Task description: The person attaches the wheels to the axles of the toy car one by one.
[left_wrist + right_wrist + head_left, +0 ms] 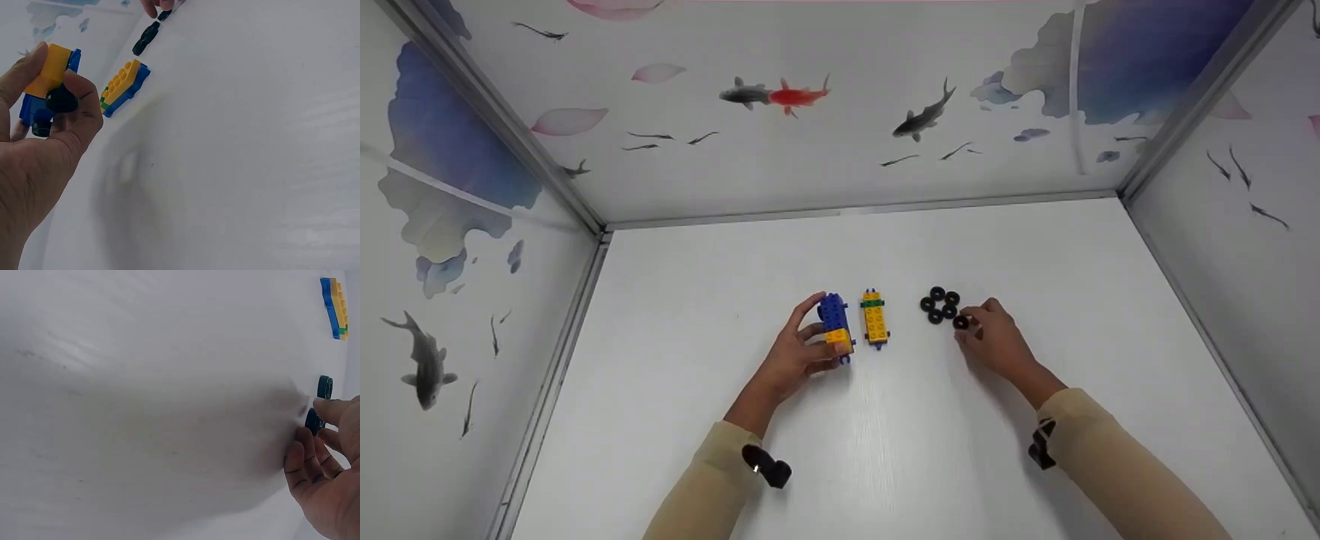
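My left hand grips a blue and yellow toy-brick vehicle between thumb and fingers, held up off the table. In the left wrist view, two black wheels show on its underside. Just right of it on the table lies a second toy-brick base, yellow over blue with a green strip across it. My right hand pinches a black toy wheel at the near edge of a cluster of several loose black wheels.
A white tabletop lies under everything. White panels printed with fish and petals stand at the back and both sides, framed by grey metal strips.
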A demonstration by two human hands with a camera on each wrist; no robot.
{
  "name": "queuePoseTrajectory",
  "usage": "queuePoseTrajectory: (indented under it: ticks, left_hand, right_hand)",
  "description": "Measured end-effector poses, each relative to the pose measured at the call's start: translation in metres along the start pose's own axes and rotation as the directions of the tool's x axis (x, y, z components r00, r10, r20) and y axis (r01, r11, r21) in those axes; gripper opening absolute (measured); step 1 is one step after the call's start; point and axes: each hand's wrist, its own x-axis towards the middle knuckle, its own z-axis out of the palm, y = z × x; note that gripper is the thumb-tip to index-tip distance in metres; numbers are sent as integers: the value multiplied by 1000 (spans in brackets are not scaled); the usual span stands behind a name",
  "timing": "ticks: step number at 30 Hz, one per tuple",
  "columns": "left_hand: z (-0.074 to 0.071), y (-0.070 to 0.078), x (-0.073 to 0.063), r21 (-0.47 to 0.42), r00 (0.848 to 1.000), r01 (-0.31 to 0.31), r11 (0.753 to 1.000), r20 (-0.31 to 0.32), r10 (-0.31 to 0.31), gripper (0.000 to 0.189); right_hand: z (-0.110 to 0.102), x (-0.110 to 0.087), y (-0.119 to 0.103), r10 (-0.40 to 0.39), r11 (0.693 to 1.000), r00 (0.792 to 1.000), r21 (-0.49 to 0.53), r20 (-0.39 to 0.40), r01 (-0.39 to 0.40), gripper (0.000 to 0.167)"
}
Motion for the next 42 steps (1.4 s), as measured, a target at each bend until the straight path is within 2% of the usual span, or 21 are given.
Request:
queuePoseTrajectory:
  ticks: [10,16,21,30,37,42]
  left_hand:
    - [1,3,-1,4,1000,7,1000,7,-7,102]
    - [2,6,0,22,1000,13,1000,5,-13,102]
    - [1,5,0,41,1000,8,999,-2,-8,103]
    - [3,4,0,47,999,30,998,-27,-29,107]
    - [5,2,0,64,1000,22,998,-24,-20,105]
    - [6,1,-2,129,1000,8,992,-14,-6,107]
  right_hand:
    - [-4,0,3,24,999,1000,42,6,-24,28]
    - [-6,3,2,68,998,998,14,9,-69,29]
    - [-8,4,2,90,995,996,54,-8,-89,29]
    - [-6,6,-7,-30,997,996,67,-80,35,31]
    - [-2,7,-17,-43,992,997,119,-66,51,30]
    - [0,8,-22,-26,989,998,142,-57,34,30]
